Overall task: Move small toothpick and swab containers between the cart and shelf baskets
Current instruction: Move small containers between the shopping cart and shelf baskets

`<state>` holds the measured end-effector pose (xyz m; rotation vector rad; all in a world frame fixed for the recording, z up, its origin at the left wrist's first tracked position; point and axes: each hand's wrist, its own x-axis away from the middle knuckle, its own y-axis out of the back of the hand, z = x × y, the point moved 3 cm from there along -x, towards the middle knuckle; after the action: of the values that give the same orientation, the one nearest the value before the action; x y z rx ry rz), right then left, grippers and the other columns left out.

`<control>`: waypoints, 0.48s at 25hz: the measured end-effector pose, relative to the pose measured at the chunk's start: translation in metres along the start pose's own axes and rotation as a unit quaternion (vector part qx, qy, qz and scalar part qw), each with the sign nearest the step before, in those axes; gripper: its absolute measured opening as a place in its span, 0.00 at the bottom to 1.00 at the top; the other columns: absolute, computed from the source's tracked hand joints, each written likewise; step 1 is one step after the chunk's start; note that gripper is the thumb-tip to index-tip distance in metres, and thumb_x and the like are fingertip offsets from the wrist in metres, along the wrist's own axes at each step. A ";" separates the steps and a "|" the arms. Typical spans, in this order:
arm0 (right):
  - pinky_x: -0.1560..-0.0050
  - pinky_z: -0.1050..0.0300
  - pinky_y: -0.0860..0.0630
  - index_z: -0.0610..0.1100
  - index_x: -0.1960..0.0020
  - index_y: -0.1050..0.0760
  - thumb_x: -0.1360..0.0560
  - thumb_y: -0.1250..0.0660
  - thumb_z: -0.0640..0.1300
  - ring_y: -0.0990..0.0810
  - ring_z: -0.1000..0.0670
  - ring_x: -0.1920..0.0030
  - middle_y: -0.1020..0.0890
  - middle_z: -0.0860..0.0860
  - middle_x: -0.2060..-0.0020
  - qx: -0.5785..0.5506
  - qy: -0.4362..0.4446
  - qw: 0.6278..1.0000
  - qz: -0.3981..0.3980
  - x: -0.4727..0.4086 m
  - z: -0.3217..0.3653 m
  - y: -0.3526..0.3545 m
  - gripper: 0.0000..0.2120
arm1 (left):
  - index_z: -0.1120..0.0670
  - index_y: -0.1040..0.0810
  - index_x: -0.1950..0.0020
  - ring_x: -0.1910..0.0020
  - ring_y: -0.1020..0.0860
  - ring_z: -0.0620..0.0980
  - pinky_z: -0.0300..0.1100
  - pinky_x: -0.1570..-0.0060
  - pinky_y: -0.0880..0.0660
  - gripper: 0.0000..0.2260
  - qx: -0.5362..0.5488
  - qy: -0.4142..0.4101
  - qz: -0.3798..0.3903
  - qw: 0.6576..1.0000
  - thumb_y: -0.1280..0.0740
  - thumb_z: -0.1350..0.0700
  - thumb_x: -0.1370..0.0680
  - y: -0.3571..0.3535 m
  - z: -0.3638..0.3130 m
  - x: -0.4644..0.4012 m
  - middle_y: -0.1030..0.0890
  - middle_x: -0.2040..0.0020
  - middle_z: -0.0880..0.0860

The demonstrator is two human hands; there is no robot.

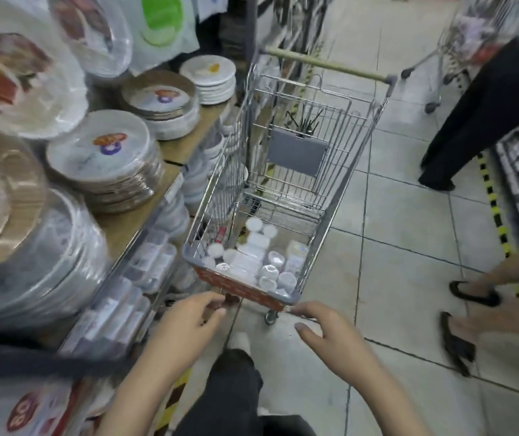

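Both hands reach toward the near end of the wire shopping cart [286,171]: the left hand [185,322] and the right hand [327,328] hover just short of its red front panel [239,289], fingers loosely spread, grasping nothing. Small white and clear round containers [251,259] lie heaped in the cart's near end. Wrapped plate stacks [101,155] fill the shelf on the left.

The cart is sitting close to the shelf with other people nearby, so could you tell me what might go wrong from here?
1. Both hands, left and right, reach toward the cart at its near end; a push could roll it toward the person in black trousers by its far end.
2. The small white containers lie loose and crowded, so one may tip when grabbed.
3. The wrapped plate stacks overhang the shelf edge beside the cart.
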<state>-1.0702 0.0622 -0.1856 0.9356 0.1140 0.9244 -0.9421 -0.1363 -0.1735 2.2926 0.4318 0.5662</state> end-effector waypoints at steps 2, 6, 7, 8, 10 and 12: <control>0.45 0.67 0.33 0.51 0.38 0.25 0.22 0.38 0.46 0.25 0.57 0.41 0.22 0.58 0.43 0.010 0.006 1.000 0.011 -0.033 0.002 0.006 0.14 | 0.49 0.23 0.40 0.50 0.23 0.41 0.39 0.49 0.26 0.10 -0.003 0.009 -0.002 1.000 0.36 0.53 0.21 0.005 0.008 -0.037 0.20 0.47 0.44; 0.42 0.63 0.31 0.52 0.37 0.26 0.22 0.38 0.48 0.26 0.57 0.40 0.22 0.59 0.42 0.012 -0.047 0.999 0.011 -0.082 -0.019 0.028 0.13 | 0.50 0.24 0.38 0.48 0.23 0.42 0.40 0.48 0.26 0.12 -0.046 -0.011 0.041 0.998 0.38 0.52 0.21 0.007 0.005 -0.123 0.20 0.44 0.46; 0.41 0.64 0.32 0.52 0.38 0.26 0.22 0.38 0.48 0.26 0.58 0.40 0.23 0.59 0.42 0.003 -0.067 0.998 0.010 -0.089 -0.028 0.032 0.13 | 0.50 0.25 0.37 0.46 0.23 0.44 0.42 0.46 0.26 0.13 -0.062 -0.021 0.054 0.996 0.39 0.52 0.20 0.005 0.000 -0.145 0.20 0.42 0.46; 0.41 0.65 0.32 0.52 0.38 0.26 0.22 0.38 0.47 0.26 0.60 0.41 0.23 0.60 0.42 -0.001 -0.085 0.996 0.011 -0.095 -0.037 0.036 0.13 | 0.50 0.25 0.35 0.44 0.23 0.44 0.42 0.45 0.26 0.14 -0.076 -0.033 0.066 0.994 0.39 0.51 0.20 0.001 -0.004 -0.166 0.21 0.41 0.46; 0.40 0.67 0.33 0.51 0.38 0.26 0.22 0.38 0.47 0.27 0.62 0.42 0.23 0.60 0.42 -0.004 -0.119 0.993 0.015 -0.109 -0.054 0.041 0.13 | 0.50 0.26 0.34 0.42 0.24 0.45 0.42 0.44 0.27 0.15 -0.101 -0.060 0.090 0.989 0.41 0.50 0.20 -0.010 -0.015 -0.206 0.22 0.39 0.46; 0.39 0.66 0.33 0.51 0.38 0.26 0.22 0.38 0.46 0.28 0.63 0.44 0.23 0.60 0.43 -0.008 -0.137 0.990 0.018 -0.125 -0.062 0.047 0.13 | 0.51 0.26 0.35 0.42 0.24 0.47 0.43 0.45 0.27 0.15 -0.118 -0.073 0.122 0.983 0.41 0.50 0.19 -0.025 -0.026 -0.234 0.22 0.39 0.47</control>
<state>-1.2068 0.0229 -0.2251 1.0439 -0.1441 0.8195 -1.1568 -0.2116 -0.2383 2.1508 0.0090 0.5321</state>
